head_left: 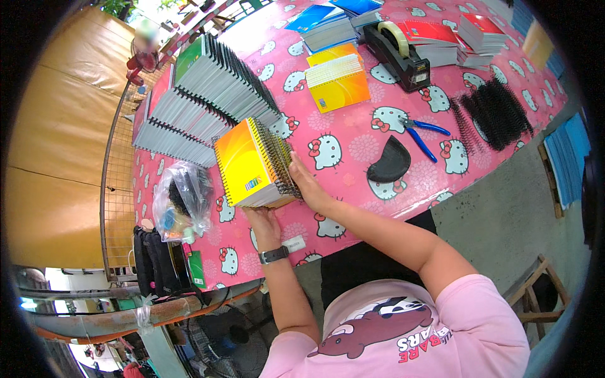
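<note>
A stack of yellow-covered spiral notebooks (242, 165) is between my hands on the near left part of the table. My left hand (265, 222) grips its near edge from below, with the fingers partly hidden by the stack. Against the wire-bound spine side lies my right hand (309, 181), its fingers pressed along the coils. Right behind the notebooks, tall piles of spiral notebooks (208, 101) with black coils stand close together, green and red covers on top. A clear plastic bag (184, 205) with small things in it sits left of the stack.
The table has a pink patterned cover (340, 189). On it are yellow books (340, 88), a black tape dispenser (398, 60), blue-handled pliers (423, 138), a dark half-round piece (389, 160) and a heap of black coils (495, 113). Blue books (324, 28) and red books (432, 41) stand farther back.
</note>
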`<move>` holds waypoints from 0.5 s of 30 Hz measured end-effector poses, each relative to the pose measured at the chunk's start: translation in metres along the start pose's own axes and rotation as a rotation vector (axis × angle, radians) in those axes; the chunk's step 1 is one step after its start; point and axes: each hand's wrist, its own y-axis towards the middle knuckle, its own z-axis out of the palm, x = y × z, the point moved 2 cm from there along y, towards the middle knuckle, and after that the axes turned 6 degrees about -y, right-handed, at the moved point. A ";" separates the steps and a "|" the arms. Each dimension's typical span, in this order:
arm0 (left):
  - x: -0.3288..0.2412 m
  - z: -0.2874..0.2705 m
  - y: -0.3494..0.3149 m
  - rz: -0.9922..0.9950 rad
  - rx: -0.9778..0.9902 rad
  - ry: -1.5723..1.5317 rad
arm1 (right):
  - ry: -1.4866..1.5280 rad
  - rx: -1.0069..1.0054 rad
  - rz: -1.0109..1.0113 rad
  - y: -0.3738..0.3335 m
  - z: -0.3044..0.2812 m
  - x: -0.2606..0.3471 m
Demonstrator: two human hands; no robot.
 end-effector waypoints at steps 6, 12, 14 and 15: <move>-0.007 -0.012 0.004 -0.018 0.049 0.030 | 0.300 0.101 0.026 0.009 -0.004 0.006; 0.003 -0.015 0.039 -0.077 0.109 -0.150 | 0.121 -0.019 -0.101 0.046 0.006 -0.021; 0.011 -0.026 0.045 -0.021 0.117 -0.251 | 0.101 0.001 -0.099 0.040 0.015 -0.018; 0.014 -0.019 0.043 -0.033 0.125 -0.241 | 0.085 -0.006 -0.095 0.037 0.010 -0.019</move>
